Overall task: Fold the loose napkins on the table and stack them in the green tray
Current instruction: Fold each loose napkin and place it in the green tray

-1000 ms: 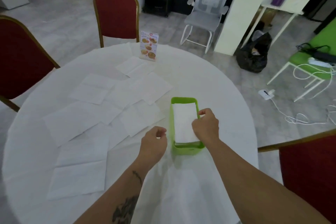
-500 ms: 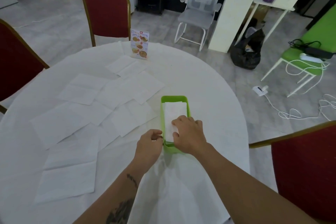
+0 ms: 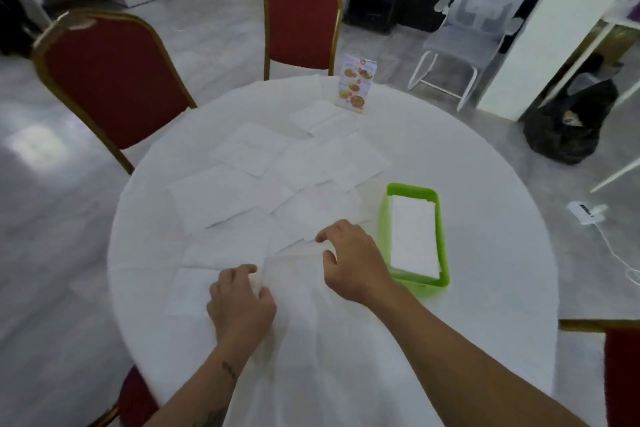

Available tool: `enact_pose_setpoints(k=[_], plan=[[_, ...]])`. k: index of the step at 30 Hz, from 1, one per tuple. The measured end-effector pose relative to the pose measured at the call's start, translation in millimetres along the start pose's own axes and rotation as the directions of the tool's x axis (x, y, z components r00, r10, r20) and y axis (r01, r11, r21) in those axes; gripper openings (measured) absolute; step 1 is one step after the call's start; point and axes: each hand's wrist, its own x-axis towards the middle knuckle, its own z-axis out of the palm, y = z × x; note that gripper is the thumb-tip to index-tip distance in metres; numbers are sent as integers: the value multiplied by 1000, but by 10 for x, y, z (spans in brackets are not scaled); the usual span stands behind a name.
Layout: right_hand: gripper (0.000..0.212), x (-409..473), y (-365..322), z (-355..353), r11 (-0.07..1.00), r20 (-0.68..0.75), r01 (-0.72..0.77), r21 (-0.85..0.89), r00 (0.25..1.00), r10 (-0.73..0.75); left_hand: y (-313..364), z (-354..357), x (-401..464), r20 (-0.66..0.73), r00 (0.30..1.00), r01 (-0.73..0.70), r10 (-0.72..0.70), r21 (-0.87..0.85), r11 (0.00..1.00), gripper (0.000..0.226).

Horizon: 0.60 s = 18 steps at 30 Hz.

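The green tray (image 3: 444, 253) stands on the round white table (image 3: 478, 156), right of centre, with a stack of folded white napkins (image 3: 414, 236) inside. Several loose white napkins (image 3: 249, 149) lie flat and overlapping across the table's left and middle. Just left of the tray, my right hand (image 3: 351, 262) pinches the right edge of the nearest loose napkin (image 3: 294, 265), which looks slightly lifted and wrinkled. At that napkin's left edge my left hand (image 3: 240, 302) has its fingers curled onto it. The picture is blurred by motion.
A small menu card (image 3: 356, 87) stands at the table's far edge. Red chairs (image 3: 114, 80) with gold frames sit at the left and far side, and another (image 3: 620, 374) at the near right. A grey office chair (image 3: 474, 28) and a black bag (image 3: 568, 128) are on the floor beyond.
My right hand has left the tray and moved left onto a loose napkin. My left hand moved left to the same napkin. The view swung left.
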Motion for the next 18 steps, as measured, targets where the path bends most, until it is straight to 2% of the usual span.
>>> enact_pose_setpoints(k=[3,6,9,13,15,18], plan=[[41,-15,-99,256,998,247,-67,2,967,64,-280,-43,22,-3,1000,-5,5,89,996,57],[48,-63,-129,445,995,391,-97,-36,915,104,-385,4,45,6,998,-61,61,163,985,65],[52,-92,-156,558,991,427,-118,-70,894,137,-317,88,110,12,996,-90,89,194,977,73],[53,-70,-159,556,987,414,-140,-80,896,161,-186,222,235,70,998,-14,-2,221,975,86],[53,-56,-140,539,985,420,-162,-63,891,174,-154,250,285,79,996,12,-33,251,968,85],[52,-50,-105,529,981,429,-189,-37,884,187,-139,225,335,73,997,-18,-1,271,962,73]])
